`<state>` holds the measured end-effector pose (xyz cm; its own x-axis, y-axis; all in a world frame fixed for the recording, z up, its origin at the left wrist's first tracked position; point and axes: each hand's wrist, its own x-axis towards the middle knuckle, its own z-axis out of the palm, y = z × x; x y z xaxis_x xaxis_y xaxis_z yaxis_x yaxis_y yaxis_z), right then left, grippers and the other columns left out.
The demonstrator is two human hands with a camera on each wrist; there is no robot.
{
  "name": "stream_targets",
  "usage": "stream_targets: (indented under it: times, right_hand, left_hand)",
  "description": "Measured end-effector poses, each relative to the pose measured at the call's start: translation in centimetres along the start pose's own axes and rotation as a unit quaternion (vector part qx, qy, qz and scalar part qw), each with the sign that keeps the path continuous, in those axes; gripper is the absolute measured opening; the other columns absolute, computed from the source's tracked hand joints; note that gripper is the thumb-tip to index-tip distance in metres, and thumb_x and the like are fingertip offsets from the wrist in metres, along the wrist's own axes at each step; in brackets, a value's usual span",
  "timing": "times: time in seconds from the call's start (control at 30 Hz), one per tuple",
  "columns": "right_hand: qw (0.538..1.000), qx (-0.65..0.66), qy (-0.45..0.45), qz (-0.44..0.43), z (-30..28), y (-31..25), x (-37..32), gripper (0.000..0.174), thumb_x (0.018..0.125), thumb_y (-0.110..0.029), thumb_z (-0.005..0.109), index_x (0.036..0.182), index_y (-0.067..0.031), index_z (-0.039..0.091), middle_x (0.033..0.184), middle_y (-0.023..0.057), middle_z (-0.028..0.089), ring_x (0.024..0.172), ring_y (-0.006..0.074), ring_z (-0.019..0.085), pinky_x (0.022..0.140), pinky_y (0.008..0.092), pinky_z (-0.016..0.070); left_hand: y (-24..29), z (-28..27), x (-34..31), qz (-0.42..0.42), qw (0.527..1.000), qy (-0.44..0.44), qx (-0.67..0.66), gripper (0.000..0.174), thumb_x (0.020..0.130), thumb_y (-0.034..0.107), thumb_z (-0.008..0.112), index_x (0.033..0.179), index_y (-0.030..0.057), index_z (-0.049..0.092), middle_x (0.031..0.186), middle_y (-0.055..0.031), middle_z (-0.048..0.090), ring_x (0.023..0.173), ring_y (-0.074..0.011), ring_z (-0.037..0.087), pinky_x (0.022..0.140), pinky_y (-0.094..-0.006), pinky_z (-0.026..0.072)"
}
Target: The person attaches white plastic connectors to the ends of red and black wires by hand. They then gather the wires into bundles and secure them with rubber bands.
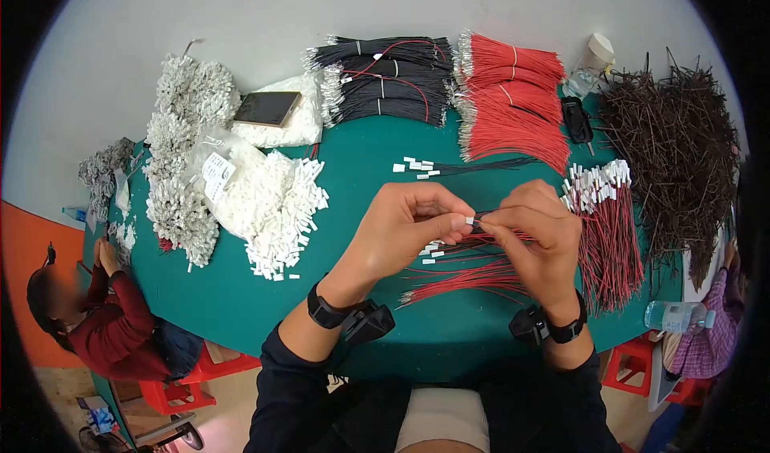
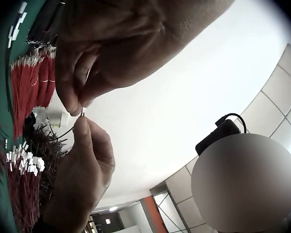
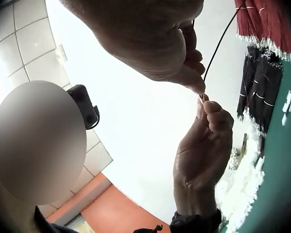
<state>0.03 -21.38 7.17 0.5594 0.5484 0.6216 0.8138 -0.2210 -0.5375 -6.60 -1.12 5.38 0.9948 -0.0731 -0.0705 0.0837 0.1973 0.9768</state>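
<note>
Left grip (image 1: 401,230) on white connector (image 1: 469,221), right grip (image 1: 539,240) on black wire (image 1: 486,215) alongside

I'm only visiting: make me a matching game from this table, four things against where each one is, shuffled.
1 phone
2 red wire bundles
3 brown wire heap
4 small white connector

A far right of the green table
B pinched by the left hand
C on a white packet
D just right of the black bundles

Pairs: 1-C, 2-D, 3-A, 4-B
</note>
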Motion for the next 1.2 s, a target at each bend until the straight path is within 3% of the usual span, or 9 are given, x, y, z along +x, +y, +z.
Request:
stream_targets:
  times: [0.33, 0.43, 0.5, 0.63, 0.77, 0.9, 0.97, 1.07, 1.2]
  right_hand:
    - [1.0, 0.014, -0.011, 0.012, 0.0, 0.1, 0.1, 0.013, 0.072, 0.0, 0.078, 0.082, -0.0033, 0.071, 0.076, 0.0081, 0.064, 0.075, 0.025, 0.063, 0.07, 0.0355, 0.0474]
    - [0.996, 0.066, -0.037, 0.053, -0.9, 0.5, 0.4, 0.012, 0.073, 0.0, 0.077, 0.084, -0.0018, 0.072, 0.077, 0.0097, 0.064, 0.076, 0.0272, 0.064, 0.07, 0.0374, 0.0495]
    - [0.971, 0.107, -0.117, 0.182, -1.9, 1.0, 0.4, 0.01, 0.075, -0.001, 0.075, 0.084, 0.0, 0.071, 0.08, 0.0132, 0.067, 0.078, 0.0309, 0.065, 0.069, 0.0392, 0.0509]
    - [0.97, -0.141, -0.17, 0.101, -1.8, 6.2, -1.0, 0.009, 0.074, -0.001, 0.074, 0.08, 0.001, 0.068, 0.082, 0.015, 0.066, 0.084, 0.0349, 0.064, 0.074, 0.0434, 0.0511]
    - [0.961, -0.112, -0.232, 0.103, -0.6, 8.3, -1.7, 0.011, 0.073, -0.001, 0.074, 0.083, 0.0, 0.068, 0.085, 0.0141, 0.065, 0.088, 0.0347, 0.063, 0.078, 0.0444, 0.0507]
    - [0.953, -0.135, -0.259, 0.078, -0.2, 8.5, -2.0, 0.021, 0.072, -0.002, 0.075, 0.092, -0.0016, 0.069, 0.091, 0.0127, 0.064, 0.094, 0.0348, 0.061, 0.084, 0.0439, 0.0501]
    - [0.954, -0.14, -0.256, 0.066, 0.0, 8.7, -2.2, 0.023, 0.072, -0.003, 0.075, 0.094, -0.002, 0.068, 0.092, 0.0122, 0.064, 0.095, 0.0349, 0.061, 0.086, 0.0437, 0.0498]
    - [0.951, -0.128, -0.274, 0.068, 0.2, 8.7, -2.5, 0.022, 0.071, -0.002, 0.075, 0.091, -0.0019, 0.066, 0.089, 0.0116, 0.064, 0.092, 0.035, 0.06, 0.086, 0.0438, 0.0493]
    - [0.934, -0.112, -0.321, 0.109, 0.1, 9.0, -3.1, 0.016, 0.07, -0.001, 0.073, 0.081, -0.0019, 0.063, 0.079, 0.0123, 0.062, 0.086, 0.0341, 0.06, 0.078, 0.0439, 0.0492]
  left_hand:
    - [-0.4, 0.1, 0.2, -0.008, 1.0, -0.004, -0.001, 0.014, 0.093, 0.004, 0.07, 0.104, -0.0043, 0.071, 0.092, -0.0101, 0.074, 0.082, -0.0124, 0.07, 0.076, -0.025, 0.057]
    - [-1.0, 0.2, 0.7, -0.012, 1.0, -0.008, -0.016, 0.014, 0.093, 0.004, 0.07, 0.104, -0.004, 0.071, 0.091, -0.0093, 0.074, 0.081, -0.0118, 0.069, 0.075, -0.0249, 0.0565]
    - [-2.0, -0.1, 1.3, -0.014, 1.0, -0.012, -0.016, 0.013, 0.093, 0.005, 0.07, 0.104, -0.0038, 0.07, 0.09, -0.0089, 0.074, 0.08, -0.0116, 0.069, 0.074, -0.0248, 0.0563]
    - [-3.6, -0.3, 2.0, -0.01, 0.984, -0.009, 0.179, 0.009, 0.092, 0.005, 0.07, 0.097, -0.0027, 0.071, 0.088, -0.0083, 0.074, 0.077, -0.0126, 0.069, 0.071, -0.026, 0.0547]
    - [-4.6, -0.4, 2.0, 0.017, 0.9, -0.02, 0.435, 0.007, 0.083, 0.005, 0.072, 0.087, -0.0011, 0.071, 0.084, -0.0105, 0.072, 0.071, -0.0243, 0.069, 0.07, -0.0325, 0.0546]
    - [-4.9, -1.5, 2.0, 0.033, 0.884, -0.014, 0.467, 0.016, 0.078, 0.008, 0.075, 0.092, 0.0008, 0.071, 0.091, -0.0132, 0.07, 0.085, -0.033, 0.067, 0.078, -0.0381, 0.0543]
    - [-5.9, -2.1, 2.2, 0.167, 0.821, 0.032, 0.545, 0.03, 0.077, 0.01, 0.077, 0.104, 0.003, 0.068, 0.098, -0.013, 0.067, 0.1, -0.0335, 0.063, 0.087, -0.042, 0.0513]
    - [-6.4, -2.0, 2.0, 0.106, 0.819, 0.009, 0.564, 0.041, 0.076, 0.011, 0.079, 0.114, 0.0047, 0.063, 0.102, -0.014, 0.065, 0.109, -0.0342, 0.059, 0.092, -0.0441, 0.0484]
    - [-6.7, -2.3, 1.9, 0.096, 0.813, 0.003, 0.574, 0.041, 0.076, 0.01, 0.079, 0.113, 0.0045, 0.063, 0.096, -0.0132, 0.064, 0.102, -0.0343, 0.061, 0.088, -0.044, 0.0498]
